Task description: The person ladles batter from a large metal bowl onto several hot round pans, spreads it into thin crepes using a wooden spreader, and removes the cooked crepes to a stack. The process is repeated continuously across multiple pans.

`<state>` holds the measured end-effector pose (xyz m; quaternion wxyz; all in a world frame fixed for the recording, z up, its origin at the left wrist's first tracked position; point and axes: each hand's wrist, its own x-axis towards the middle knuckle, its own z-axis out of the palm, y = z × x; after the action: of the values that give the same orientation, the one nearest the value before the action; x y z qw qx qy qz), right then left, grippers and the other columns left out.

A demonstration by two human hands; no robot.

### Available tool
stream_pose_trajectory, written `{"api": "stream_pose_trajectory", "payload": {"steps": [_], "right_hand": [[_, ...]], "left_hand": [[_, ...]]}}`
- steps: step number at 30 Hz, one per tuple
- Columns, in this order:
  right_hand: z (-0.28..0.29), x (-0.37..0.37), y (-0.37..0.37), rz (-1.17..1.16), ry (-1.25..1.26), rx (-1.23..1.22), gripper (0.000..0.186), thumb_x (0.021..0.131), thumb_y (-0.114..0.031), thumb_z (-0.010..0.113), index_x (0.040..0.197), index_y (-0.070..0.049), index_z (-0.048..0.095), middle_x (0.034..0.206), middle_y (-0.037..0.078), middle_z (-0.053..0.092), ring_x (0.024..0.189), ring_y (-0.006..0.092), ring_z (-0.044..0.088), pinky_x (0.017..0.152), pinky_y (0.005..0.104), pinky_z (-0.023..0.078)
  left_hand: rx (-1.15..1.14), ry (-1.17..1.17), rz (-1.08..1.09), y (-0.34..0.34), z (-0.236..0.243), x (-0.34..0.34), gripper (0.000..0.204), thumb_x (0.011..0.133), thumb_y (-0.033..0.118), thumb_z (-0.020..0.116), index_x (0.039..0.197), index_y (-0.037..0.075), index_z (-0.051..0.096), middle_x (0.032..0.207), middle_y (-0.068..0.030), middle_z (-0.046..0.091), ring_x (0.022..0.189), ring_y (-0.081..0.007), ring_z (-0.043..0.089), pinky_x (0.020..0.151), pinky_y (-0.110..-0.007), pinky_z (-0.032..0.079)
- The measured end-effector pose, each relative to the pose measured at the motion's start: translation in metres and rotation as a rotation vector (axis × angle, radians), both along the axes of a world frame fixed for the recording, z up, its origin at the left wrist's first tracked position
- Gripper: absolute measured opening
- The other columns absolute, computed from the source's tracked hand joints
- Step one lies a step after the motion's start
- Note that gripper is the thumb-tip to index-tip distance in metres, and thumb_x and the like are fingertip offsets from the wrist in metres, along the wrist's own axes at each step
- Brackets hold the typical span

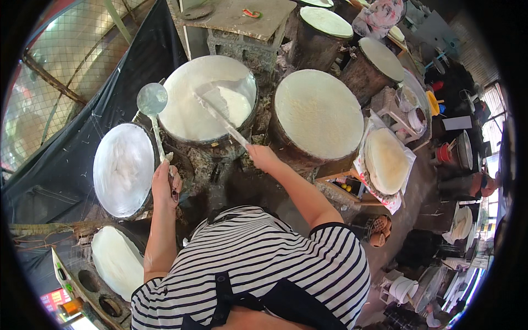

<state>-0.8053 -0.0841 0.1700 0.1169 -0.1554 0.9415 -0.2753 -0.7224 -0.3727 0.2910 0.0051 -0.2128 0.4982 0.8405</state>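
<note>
My left hand (pixel 165 185) is closed round the handle of a batter-coated ladle (pixel 152 99), its round bowl raised by the left rim of a large round griddle (pixel 179 118). White batter (pixel 236 104) lies on that griddle, with a wetter, brighter patch toward its right side. My right hand (pixel 265 158) grips one end of a flat, whitish stick (pixel 223 120). The stick's far end rests in or just over the batter; I cannot tell which. Below the ladle is another griddle (pixel 124 170), with a thin white film over its surface.
To the right is a griddle covered by a pale flatbread (pixel 319 113); another flatbread (pixel 116 263) lies at lower left. Stacked flatbreads (pixel 385 162) rest on a white cloth. More drum-like griddles (pixel 325 22) stand behind, and a black sheet (pixel 71 159) hangs at left.
</note>
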Motion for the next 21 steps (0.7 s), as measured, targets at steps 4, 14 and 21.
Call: {"api": "stream_pose_trajectory", "payload": {"steps": [4, 14, 21], "right_hand": [[0.007, -0.029, 0.014, -0.357, 0.090, 0.116, 0.045, 0.095, -0.037, 0.036, 0.082, -0.001, 0.060, 0.070, 0.022, 0.063, 0.068, 0.0383, 0.063, 0.061, 0.0466, 0.052], [-0.006, -0.119, 0.014, -0.346, 0.418, 0.358, 0.015, 0.089, -0.018, 0.044, 0.085, -0.005, 0.050, 0.062, 0.013, 0.062, 0.057, 0.0304, 0.063, 0.052, 0.0430, 0.050], [0.038, -0.089, -0.021, -0.453, 0.460, 0.219, 0.040, 0.084, -0.011, 0.046, 0.123, -0.002, 0.043, 0.074, 0.020, 0.063, 0.060, 0.0330, 0.063, 0.054, 0.0405, 0.051]], "left_hand": [[0.010, -0.014, 0.000, -0.016, -0.001, -0.004, 0.020, 0.096, 0.025, 0.044, 0.095, 0.006, 0.049, 0.065, 0.0002, 0.044, 0.041, -0.0071, 0.037, 0.033, -0.022, 0.030], [0.071, -0.064, 0.063, -0.061, -0.018, -0.001, 0.020, 0.095, 0.026, 0.046, 0.097, 0.006, 0.049, 0.065, -0.0007, 0.045, 0.039, -0.0085, 0.036, 0.032, -0.023, 0.030], [0.005, -0.072, 0.097, -0.074, -0.024, 0.003, 0.022, 0.095, 0.028, 0.046, 0.086, 0.008, 0.046, 0.061, -0.0003, 0.044, 0.039, -0.0090, 0.037, 0.032, -0.024, 0.030]]}}
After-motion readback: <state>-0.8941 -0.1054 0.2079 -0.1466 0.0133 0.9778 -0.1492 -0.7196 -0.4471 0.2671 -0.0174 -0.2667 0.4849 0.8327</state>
